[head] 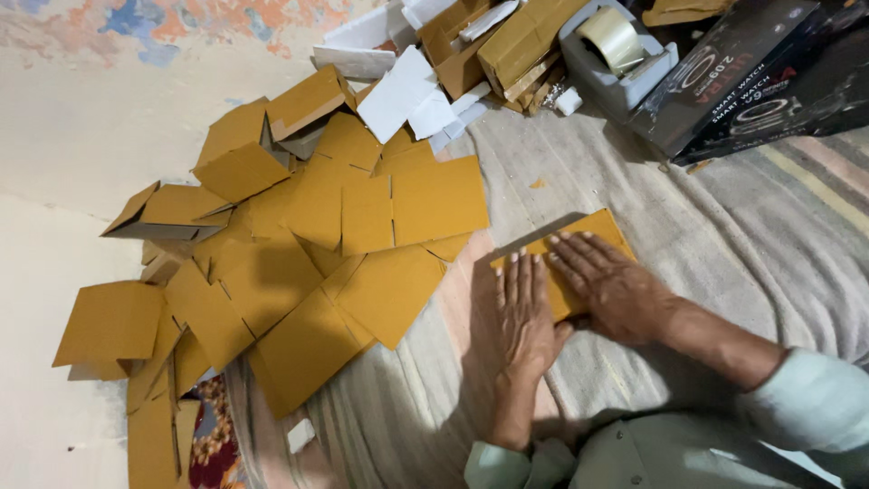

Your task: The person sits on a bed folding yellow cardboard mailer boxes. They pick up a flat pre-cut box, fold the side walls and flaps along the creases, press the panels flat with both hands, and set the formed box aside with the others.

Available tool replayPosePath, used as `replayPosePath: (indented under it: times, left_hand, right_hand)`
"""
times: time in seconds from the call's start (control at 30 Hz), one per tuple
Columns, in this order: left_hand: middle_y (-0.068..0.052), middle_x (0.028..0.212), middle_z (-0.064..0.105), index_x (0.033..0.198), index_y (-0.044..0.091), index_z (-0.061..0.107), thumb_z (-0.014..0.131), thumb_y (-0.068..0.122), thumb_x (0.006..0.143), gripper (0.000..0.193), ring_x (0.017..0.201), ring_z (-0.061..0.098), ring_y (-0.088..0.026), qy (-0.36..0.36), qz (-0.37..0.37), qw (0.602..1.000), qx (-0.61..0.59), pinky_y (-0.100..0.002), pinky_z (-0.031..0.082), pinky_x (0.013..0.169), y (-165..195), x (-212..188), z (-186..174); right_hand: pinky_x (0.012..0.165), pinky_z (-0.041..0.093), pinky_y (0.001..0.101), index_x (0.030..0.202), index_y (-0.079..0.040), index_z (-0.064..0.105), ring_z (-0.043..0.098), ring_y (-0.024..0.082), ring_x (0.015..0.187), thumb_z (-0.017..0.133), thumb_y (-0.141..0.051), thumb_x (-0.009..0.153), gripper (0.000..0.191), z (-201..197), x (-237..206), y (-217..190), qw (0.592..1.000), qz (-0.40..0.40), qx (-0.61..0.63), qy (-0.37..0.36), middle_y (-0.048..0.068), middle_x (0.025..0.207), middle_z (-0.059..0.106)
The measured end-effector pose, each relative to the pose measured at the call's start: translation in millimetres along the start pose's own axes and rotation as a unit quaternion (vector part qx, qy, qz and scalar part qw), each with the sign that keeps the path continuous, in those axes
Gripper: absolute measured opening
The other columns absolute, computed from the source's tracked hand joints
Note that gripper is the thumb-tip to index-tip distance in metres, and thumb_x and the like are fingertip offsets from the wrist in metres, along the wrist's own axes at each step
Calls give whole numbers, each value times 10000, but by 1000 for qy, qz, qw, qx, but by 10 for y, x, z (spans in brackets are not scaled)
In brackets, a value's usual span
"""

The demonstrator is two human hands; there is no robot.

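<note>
A flat brown cardboard piece (599, 232) lies on the striped grey cloth (724, 226) in front of me. My left hand (516, 317) rests palm down on its near left end, fingers together and flat. My right hand (615, 285) presses flat on its middle, fingers stretched toward the upper left. Neither hand grips anything; both lie open on the cardboard. Pale green sleeves cover both forearms.
A large heap of flat and half-folded brown cardboard boxes (299, 244) spreads to the left. At the top lie white cardboard pieces (398, 91), a grey tape dispenser (615, 54) with a roll, and black product boxes (751, 72). A pale wall stands at far left.
</note>
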State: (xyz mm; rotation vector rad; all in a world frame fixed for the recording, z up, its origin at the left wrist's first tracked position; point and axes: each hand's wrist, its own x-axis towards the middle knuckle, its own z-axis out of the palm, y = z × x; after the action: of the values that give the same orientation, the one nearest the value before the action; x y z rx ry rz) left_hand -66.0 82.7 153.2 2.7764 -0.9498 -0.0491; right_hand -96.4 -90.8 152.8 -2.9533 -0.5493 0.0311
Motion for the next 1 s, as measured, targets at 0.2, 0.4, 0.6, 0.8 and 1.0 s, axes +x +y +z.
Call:
replayPosePath:
  times: [0.2,0.4,0.6,0.8,1.0]
  left_hand:
    - [-236,1678,188,1562,-92,242,624,400,960,866,1567,126,-381,50,-34,997,-43,-505,63,1260,-187,-118,-110]
    - [-186,1675,242,1574,15,297,298,436,1066,660,1568,137,-384,57,-112,990,57,-552,37,1245,-11,68,50]
    - [-133,1694,166,1617,62,244,254,424,1050,672,1559,95,-353,26,-135,988,70,-550,-24,1257,-322,-190,-51]
    - [-168,1688,105,1589,34,209,257,441,1060,669,1574,15,-364,17,-110,993,25,-529,-59,1233,-37,114,132]
    - [-158,1714,148,1631,53,183,235,391,1068,658,1595,74,-337,36,-84,995,-49,-515,-46,1274,-104,139,198]
  right_hand:
    - [1239,28,515,1553,29,258,67,354,1549,502,-426,873,854,102,-95,285,986,-1,54,155,248,1657,166]
    - [1267,45,463,1561,26,217,89,321,1584,350,-431,1012,727,44,164,-90,987,142,-78,-21,218,1679,172]
    - [1237,78,485,1589,-42,254,154,342,1534,336,-444,968,745,-49,-56,128,974,207,-69,63,173,1639,218]
    - [1248,54,510,1578,-29,225,122,351,1549,258,-502,1036,720,60,142,7,972,201,-118,-24,186,1657,191]
    - [1219,44,505,1586,-60,267,116,364,1526,266,-525,994,753,91,151,248,978,195,-41,61,166,1675,194]
